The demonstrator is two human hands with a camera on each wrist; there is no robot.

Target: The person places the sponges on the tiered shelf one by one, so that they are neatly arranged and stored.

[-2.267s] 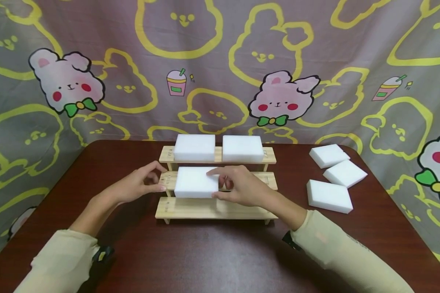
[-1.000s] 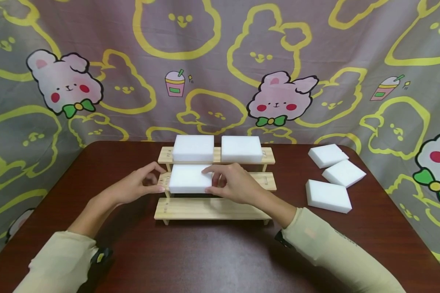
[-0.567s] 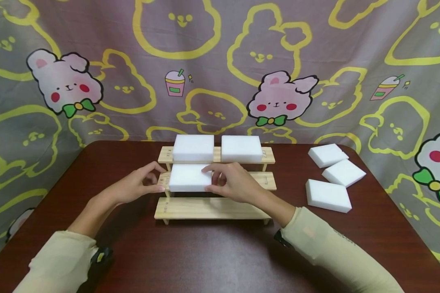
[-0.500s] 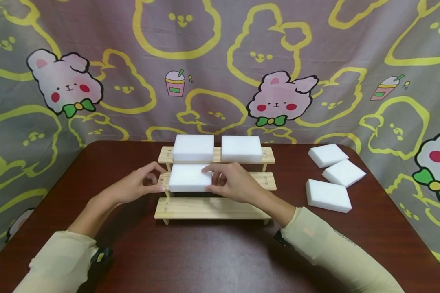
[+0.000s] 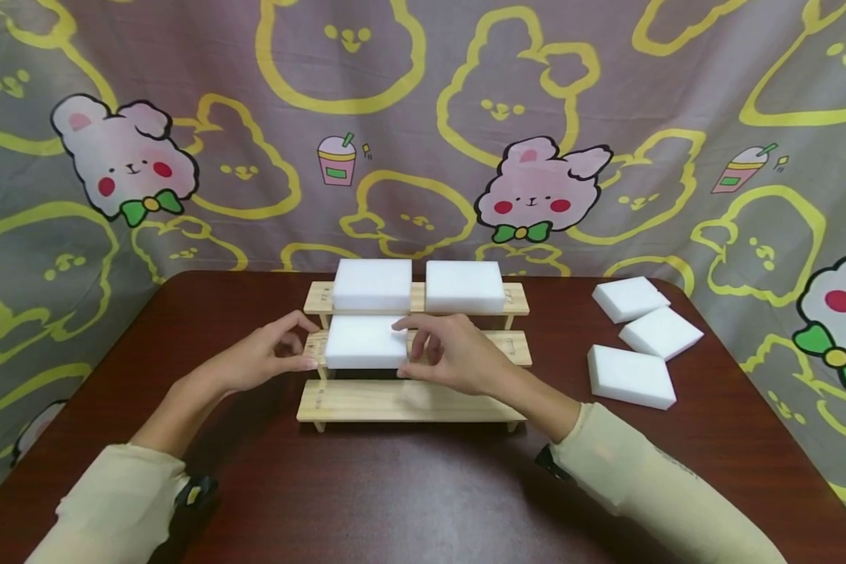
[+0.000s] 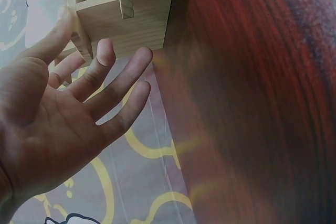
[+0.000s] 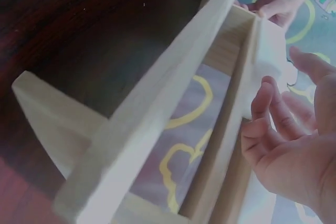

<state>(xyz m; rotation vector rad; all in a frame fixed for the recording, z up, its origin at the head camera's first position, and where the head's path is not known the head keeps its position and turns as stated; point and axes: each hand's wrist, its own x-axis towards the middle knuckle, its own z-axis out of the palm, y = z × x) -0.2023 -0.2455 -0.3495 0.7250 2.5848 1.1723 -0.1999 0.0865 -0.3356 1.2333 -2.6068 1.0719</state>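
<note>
A three-tier wooden display rack (image 5: pixel 423 401) stands on the table. On its middle tier, at the left, a white sponge (image 5: pixel 366 342) lies flat. My right hand (image 5: pixel 458 352) is at that sponge's right end, thumb and forefinger spread; a gap shows between fingers and sponge in the right wrist view. With thumb and forefinger, my left hand (image 5: pixel 264 356) grips the left end of the middle tier. In the left wrist view the other fingers (image 6: pixel 126 87) stretch out free. The top tier carries a left sponge (image 5: pixel 372 284) and a right sponge (image 5: pixel 464 286).
To the right of the rack, three more white sponges lie on the table: a rear one (image 5: pixel 630 299), a middle one (image 5: pixel 661 333) and a front one (image 5: pixel 631 377). Behind the dark red table (image 5: pixel 409 486) hangs a patterned curtain (image 5: pixel 409 94).
The middle-tier sponge was shifted left and back by my right hand, level with the sponge above. Now the right fingers have loosened and drawn slightly right. My left hand stays put.
</note>
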